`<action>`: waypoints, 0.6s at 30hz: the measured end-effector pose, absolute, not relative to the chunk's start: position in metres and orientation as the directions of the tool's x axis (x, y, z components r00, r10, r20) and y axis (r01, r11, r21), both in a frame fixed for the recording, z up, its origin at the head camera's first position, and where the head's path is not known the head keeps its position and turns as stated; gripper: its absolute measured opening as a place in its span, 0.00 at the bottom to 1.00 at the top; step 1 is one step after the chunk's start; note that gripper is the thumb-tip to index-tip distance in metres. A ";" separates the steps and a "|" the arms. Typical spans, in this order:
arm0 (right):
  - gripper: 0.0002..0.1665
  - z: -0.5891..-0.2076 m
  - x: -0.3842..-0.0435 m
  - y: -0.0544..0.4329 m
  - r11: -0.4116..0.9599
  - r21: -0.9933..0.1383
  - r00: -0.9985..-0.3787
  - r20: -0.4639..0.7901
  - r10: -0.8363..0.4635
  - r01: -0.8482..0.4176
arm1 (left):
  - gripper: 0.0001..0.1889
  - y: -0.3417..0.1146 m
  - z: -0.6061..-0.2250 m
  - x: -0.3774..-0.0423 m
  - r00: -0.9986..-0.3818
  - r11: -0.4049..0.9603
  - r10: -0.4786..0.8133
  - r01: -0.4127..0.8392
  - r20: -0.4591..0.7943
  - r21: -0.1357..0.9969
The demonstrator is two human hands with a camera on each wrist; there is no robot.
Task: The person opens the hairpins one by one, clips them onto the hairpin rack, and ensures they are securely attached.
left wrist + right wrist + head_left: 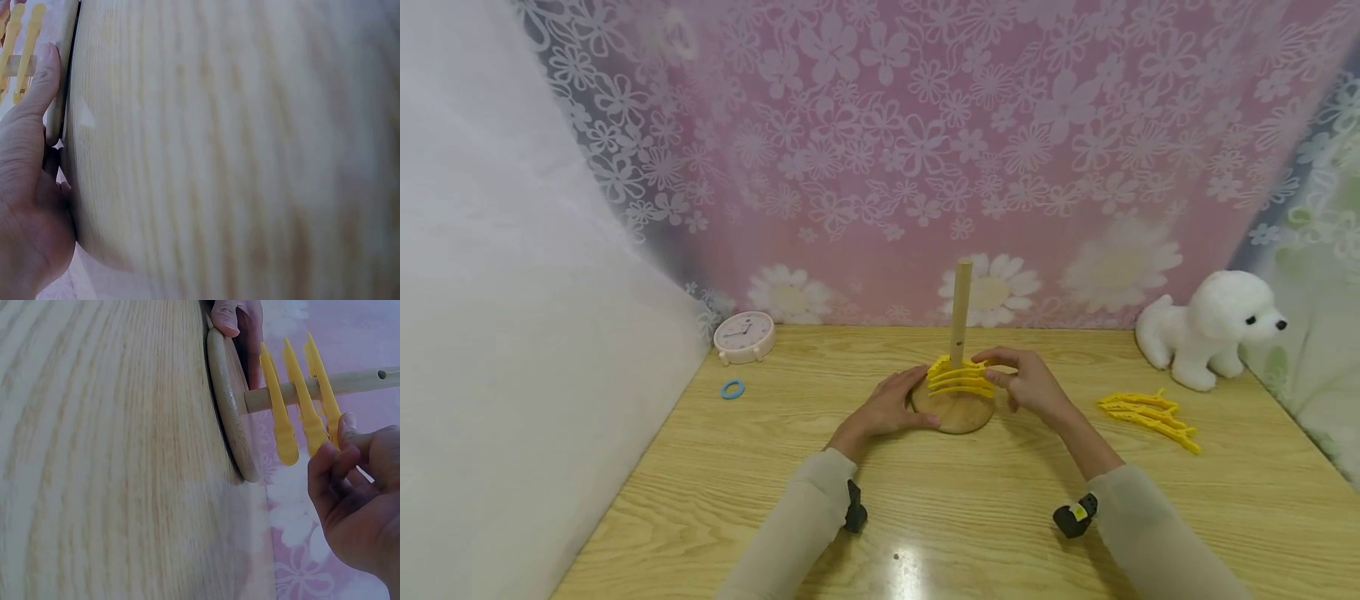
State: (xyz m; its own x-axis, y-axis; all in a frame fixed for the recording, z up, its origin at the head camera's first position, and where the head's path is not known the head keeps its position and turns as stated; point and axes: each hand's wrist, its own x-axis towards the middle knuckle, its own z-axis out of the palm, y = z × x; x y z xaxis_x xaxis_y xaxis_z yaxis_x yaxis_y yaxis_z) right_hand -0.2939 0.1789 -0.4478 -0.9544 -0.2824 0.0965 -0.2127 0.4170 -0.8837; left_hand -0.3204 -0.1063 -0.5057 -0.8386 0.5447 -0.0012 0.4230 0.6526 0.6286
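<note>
A wooden stand with a round base (pixel 957 417) and an upright dowel (pixel 961 308) stands on the table. Several curved yellow plastic pieces (pixel 958 385) sit round the lower dowel, spaced one above another in the right wrist view. My left hand (pixel 895 404) grips the left side of the base, thumb (pixel 47 78) over its rim and fingers round the back. With thumb and fingertips, my right hand (pixel 1026 385) pinches the thick end of the uppermost yellow piece (pixel 323 384). That piece overlaps the dowel below a small hole near mid-height.
More yellow plastic pieces (pixel 1150 417) lie in a pile to the right. A white toy dog (pixel 1213 329) stands at the back right. At the back left are a pale clock (pixel 744 337) and a blue ring (pixel 732 389). A flowered curtain (pixel 880 167) hangs behind the table.
</note>
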 end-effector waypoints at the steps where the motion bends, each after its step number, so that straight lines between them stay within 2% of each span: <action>1: 0.19 -0.447 -0.293 0.179 0.407 -0.888 -0.954 0.099 -0.283 -0.213 | 0.54 -0.106 -0.505 -0.321 -0.839 0.654 0.544 0.422 -0.003 0.628; 10: 0.27 -0.445 -0.290 0.184 0.300 -0.932 -0.948 0.114 -0.297 -0.206 | 0.53 -0.106 -0.503 -0.320 -0.837 0.654 0.547 0.438 0.015 0.617; 18: 0.33 -0.449 -0.278 0.203 0.287 -0.940 -0.957 0.106 -0.269 -0.185 | 0.53 -0.105 -0.504 -0.316 -0.840 0.665 0.543 0.435 0.007 0.607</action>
